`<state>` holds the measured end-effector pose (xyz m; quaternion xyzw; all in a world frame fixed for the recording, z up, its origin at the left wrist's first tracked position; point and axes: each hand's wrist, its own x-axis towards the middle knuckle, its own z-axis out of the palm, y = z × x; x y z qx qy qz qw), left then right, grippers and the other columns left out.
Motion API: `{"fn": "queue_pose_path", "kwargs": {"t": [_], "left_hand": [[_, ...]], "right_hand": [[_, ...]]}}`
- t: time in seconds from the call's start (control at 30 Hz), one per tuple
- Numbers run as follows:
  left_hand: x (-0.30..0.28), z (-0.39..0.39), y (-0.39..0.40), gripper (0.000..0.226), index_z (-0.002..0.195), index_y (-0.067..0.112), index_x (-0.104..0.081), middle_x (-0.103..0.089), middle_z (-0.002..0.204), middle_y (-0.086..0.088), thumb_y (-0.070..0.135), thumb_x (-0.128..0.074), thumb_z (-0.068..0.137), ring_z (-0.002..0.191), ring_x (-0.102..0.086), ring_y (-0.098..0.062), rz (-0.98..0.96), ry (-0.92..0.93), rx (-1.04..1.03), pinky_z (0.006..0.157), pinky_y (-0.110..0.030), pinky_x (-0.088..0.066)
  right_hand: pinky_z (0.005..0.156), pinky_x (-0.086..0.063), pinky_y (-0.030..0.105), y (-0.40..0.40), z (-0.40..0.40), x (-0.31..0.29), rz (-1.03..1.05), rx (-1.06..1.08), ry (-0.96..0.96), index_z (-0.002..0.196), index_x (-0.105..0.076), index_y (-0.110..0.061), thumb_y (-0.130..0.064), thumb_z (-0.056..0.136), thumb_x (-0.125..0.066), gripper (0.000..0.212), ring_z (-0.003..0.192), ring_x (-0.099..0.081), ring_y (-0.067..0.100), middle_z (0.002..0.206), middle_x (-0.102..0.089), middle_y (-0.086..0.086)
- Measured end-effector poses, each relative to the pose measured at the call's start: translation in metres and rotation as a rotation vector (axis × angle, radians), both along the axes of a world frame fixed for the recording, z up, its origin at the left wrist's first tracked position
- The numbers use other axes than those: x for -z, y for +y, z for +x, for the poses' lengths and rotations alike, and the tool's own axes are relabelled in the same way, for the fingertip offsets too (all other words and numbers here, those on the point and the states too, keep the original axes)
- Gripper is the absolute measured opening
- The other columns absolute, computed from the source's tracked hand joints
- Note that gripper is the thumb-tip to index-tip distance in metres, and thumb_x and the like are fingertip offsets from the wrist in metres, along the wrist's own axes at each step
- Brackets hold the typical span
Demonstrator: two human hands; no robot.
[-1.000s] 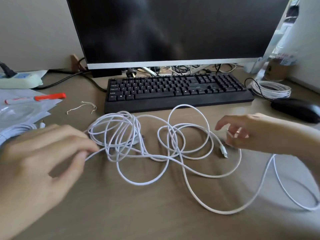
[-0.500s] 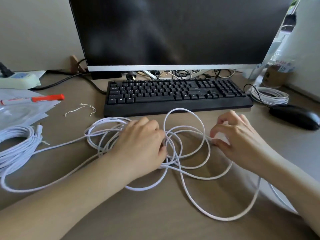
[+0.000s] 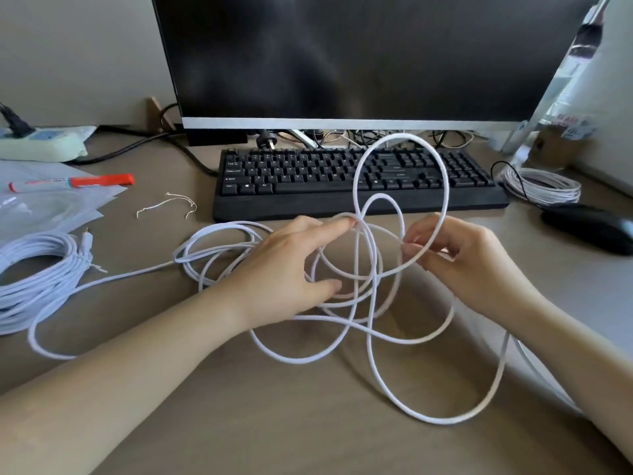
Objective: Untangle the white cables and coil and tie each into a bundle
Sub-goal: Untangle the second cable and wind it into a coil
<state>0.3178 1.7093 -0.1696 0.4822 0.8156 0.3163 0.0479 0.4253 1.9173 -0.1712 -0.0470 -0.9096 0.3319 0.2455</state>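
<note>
Now tangled white cable [image 3: 373,341] between hands: right hand [image 3: 459,258] pinches raised loop, left hand [image 3: 291,269] fingers extended on strands.

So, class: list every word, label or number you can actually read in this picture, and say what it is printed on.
Keyboard: white key legends, too small and blurred to quote.
Red-capped pen: print along the barrel, blurred.
Box at the far right: red and blue label print, unreadable.
Monitor: no visible text.
</note>
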Motion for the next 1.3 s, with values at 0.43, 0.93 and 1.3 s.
{"fn": "queue_pose_path", "kwargs": {"t": [0.43, 0.93, 1.3], "left_hand": [[-0.005, 0.014, 0.013, 0.022, 0.094, 0.015, -0.046, -0.057, 0.097, -0.002, -0.002, -0.057, 0.087, 0.085, -0.057, -0.014, 0.184, 0.187, 0.089, 0.071, -0.03, -0.046], [-0.002, 0.005, 0.006, 0.013, 0.078, 0.021, -0.072, -0.052, 0.087, 0.004, 0.026, -0.065, 0.086, 0.078, -0.043, -0.013, 0.032, 0.412, -0.013, 0.074, -0.035, -0.035], [-0.026, -0.023, -0.032, 0.036, 0.043, 0.018, -0.044, -0.057, 0.081, 0.022, 0.046, -0.038, 0.065, 0.077, -0.046, -0.002, -0.348, 0.392, -0.143, 0.09, -0.033, -0.033]], "right_hand": [[0.066, -0.048, 0.013, -0.028, -0.013, 0.007, 0.028, -0.222, 0.048, 0.094, -0.073, -0.022, -0.016, 0.081, -0.07, 0.015, 0.071, -0.06, -0.001, 0.073, -0.064, -0.024], [0.068, -0.055, 0.026, -0.035, -0.004, 0.0, -0.507, -0.305, -0.241, 0.093, -0.071, -0.013, -0.03, 0.08, -0.062, 0.024, 0.074, -0.068, 0.018, 0.083, -0.072, 0.008], [0.064, -0.039, 0.029, 0.013, -0.013, 0.01, -0.048, 0.344, -0.214, 0.069, -0.059, -0.013, -0.019, 0.088, -0.05, 0.022, 0.059, -0.056, 0.012, 0.058, -0.063, -0.005]]}}
